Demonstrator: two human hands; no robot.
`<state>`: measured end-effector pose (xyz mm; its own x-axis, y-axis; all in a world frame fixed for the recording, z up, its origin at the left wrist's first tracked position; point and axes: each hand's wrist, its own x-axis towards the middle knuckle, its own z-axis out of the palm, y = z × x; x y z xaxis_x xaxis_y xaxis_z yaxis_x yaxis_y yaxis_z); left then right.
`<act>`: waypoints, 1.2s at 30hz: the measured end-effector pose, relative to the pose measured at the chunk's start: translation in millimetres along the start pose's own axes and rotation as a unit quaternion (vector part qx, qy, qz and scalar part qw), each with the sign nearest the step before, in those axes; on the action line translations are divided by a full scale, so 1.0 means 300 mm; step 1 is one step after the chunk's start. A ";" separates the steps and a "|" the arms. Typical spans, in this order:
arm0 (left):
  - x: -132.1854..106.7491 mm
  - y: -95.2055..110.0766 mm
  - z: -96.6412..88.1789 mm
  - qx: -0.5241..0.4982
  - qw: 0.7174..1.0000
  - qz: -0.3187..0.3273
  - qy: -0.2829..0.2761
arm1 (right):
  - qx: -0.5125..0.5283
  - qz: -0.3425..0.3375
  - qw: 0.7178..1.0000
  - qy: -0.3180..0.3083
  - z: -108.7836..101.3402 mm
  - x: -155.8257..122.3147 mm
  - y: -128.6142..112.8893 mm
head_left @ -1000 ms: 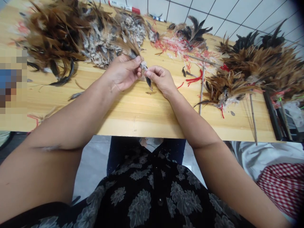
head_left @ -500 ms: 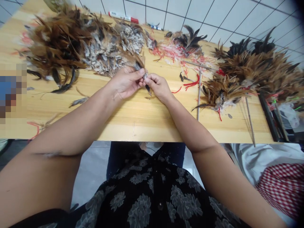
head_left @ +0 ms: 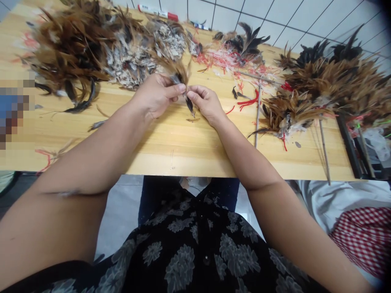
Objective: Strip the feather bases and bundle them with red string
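Wooden desk [head_left: 171, 156] spans your whole front, tiled wall [head_left: 238, 14] behind it. Right side: big brown feather cluster [head_left: 332, 87], black tips toward the wall. Left side: big loose pile of brown feathers [head_left: 70, 44], with a grey-white fluffy feather heap [head_left: 122, 61] against it, toward the middle. Back center: red and white shredded strands [head_left: 220, 59]. Smaller brown feather bunch [head_left: 284, 110] sits in front of the right cluster, red string [head_left: 284, 142] hanging from its base.

Your left hand [head_left: 157, 95] is just in front of the grey heap, fingers gripping the small feather bundle [head_left: 180, 75]. Bundle is mid-desk, between your hands, plumes toward the wall. Your right hand [head_left: 207, 103] is at its lower end, thumb and forefinger closed together; can't tell what's between them. Red-capped marker [head_left: 157, 12] is by the wall. Short dark feather [head_left: 190, 105] shows just below your fingertips; held or lying, can't tell. Smaller blue-and-white marker [head_left: 200, 26] also near the wall.
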<state>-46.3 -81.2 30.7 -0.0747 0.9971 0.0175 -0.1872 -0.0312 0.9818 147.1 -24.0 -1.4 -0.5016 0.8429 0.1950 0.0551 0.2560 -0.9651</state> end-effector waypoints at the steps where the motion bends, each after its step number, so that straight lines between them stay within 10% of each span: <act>1: 0.004 -0.006 0.001 0.017 1.000 0.004 -0.006 | 0.001 0.000 1.000 -0.012 0.001 0.000 0.003; 13: 0.011 -0.028 -0.008 0.030 0.995 0.016 -0.093 | 0.044 0.017 0.997 -0.064 -0.003 -0.008 -0.013; 22: 0.017 -0.034 0.005 0.046 0.998 0.035 -0.016 | -0.132 -0.005 0.988 0.086 -0.030 0.023 0.046; 36: -0.033 -0.057 0.123 0.022 0.999 0.020 0.044 | -0.445 0.127 0.878 0.123 0.088 -0.102 -0.257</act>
<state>-6.4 -88.0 20.7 -0.1667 0.9851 0.0422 -0.1383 -0.0658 0.9882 135.5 -82.0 62.5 -0.1803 0.9749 0.1306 0.8459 0.2215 -0.4852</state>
